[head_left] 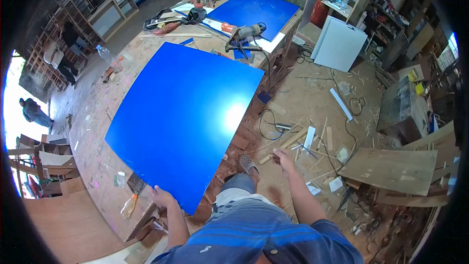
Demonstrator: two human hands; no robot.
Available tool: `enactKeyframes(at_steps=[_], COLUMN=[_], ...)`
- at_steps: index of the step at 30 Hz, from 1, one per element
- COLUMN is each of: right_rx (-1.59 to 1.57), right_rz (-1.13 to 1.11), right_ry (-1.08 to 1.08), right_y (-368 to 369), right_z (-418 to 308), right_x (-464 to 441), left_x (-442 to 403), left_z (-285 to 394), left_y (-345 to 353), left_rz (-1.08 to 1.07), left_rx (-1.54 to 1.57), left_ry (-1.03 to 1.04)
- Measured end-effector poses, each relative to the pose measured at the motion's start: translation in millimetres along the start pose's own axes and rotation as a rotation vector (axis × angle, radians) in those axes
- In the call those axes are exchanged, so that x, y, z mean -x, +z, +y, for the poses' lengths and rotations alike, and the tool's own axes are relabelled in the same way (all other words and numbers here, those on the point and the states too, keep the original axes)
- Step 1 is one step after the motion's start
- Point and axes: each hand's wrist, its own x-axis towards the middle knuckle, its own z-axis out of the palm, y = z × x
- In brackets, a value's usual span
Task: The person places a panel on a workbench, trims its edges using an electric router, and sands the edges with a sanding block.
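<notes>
A large glossy blue panel point(181, 112) lies across the wooden workbench point(132, 73), its near corner reaching past the bench edge. My left hand point(162, 198) is at the panel's near edge, with fingers apart, touching or very close to it; the exact contact is unclear. Over the floor to the right, my right hand point(283, 160) hangs away from the panel, fingers partly curled and small in view. Near my left hand a wide scraper or brush with a yellowish handle point(129, 206) rests on the bench.
A second blue panel point(259, 10), a corded power tool point(244, 34) and a bottle point(104, 54) are on the bench. Wood offcuts point(293, 139) and cables litter the floor at right. White boards point(340, 44) lean behind. Several people stand at far left.
</notes>
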Motion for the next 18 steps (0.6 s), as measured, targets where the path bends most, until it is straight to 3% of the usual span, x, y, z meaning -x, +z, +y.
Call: enactKeyframes(at_steps=[2, 4, 6, 8, 10, 15, 18], right_rx=[0.181, 0.378, 0.492, 0.684, 0.746, 0.766, 0.745], right_rz=[0.043, 0.138, 0.226, 0.278, 0.203, -0.085, -0.191], right_ry=[-0.236, -0.506, -0.584, -0.882, -0.94, -0.654, -0.476], right_y=[12, 30, 45, 63, 77, 87, 73], right_z=[-46, -111, -167, -222, -261, -286, -299], right_x=[-48, -89, -138, -191, -240, -323, -335], left_x=[-4, -11, -5, -1, 0, 38, 80], left_z=[-3, -15, -10, 3, 10, 28, 1], left_y=[0, 10, 5, 5, 1, -16, -39], left_rz=[0.044, 0.119, 0.132, 0.133, 0.117, 0.082, 0.143], left_rx=[-0.257, -0.116, -0.116, -0.117, -0.118, -0.061, -0.168], left_ry=[0.038, -0.004, -0.02, -0.026, -0.036, -0.161, -0.157])
